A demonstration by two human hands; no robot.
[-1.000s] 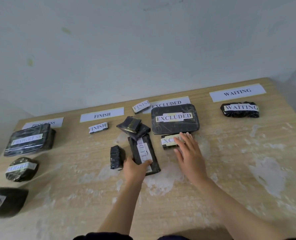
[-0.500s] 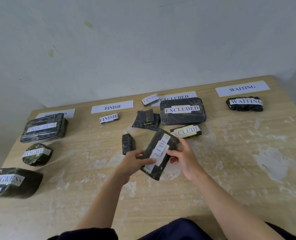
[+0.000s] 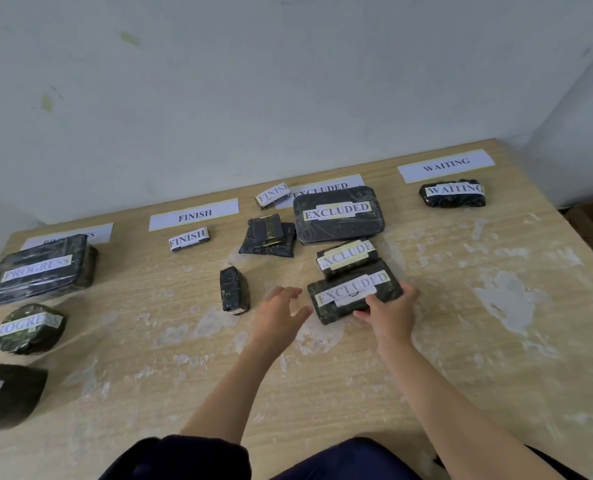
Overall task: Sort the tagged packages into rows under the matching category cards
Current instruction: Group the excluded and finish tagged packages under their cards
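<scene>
Four category cards: PROGRESS card (image 3: 80, 233), FINISH card (image 3: 193, 214), EXCLUDED card (image 3: 322, 186) and WAITING card (image 3: 446, 164) lie along the far edge of the wooden table (image 3: 495, 341); the PROGRESS and EXCLUDED cards are partly covered by packages
Right hand (image 3: 390, 311): fingers closed on the near right corner of the third EXCLUDED package (image 3: 353, 291), which lies flat on the table
Left hand (image 3: 281, 311): fingers spread and holding nothing, just left of that package and apart from it
EXCLUDED row: large EXCLUDED package (image 3: 338, 213) under its card, small EXCLUDED package (image 3: 347, 257) below it, and the held one nearest, touching the small one
PROGRESS row: three dark packages down the left side, flat PROGRESS package (image 3: 42, 268), round PROGRESS package (image 3: 30, 328), and a third (image 3: 7, 393) cut off by the frame edge
FINISH: small FINISH package (image 3: 188, 238) under its card; second FINISH package (image 3: 272, 194) lies beside the EXCLUDED card
WAITING: one WAITING package (image 3: 453, 194) under its card
Unsorted: two stacked dark packages (image 3: 269, 235) in the middle and one small dark package (image 3: 233, 289) nearer, tags not readable
</scene>
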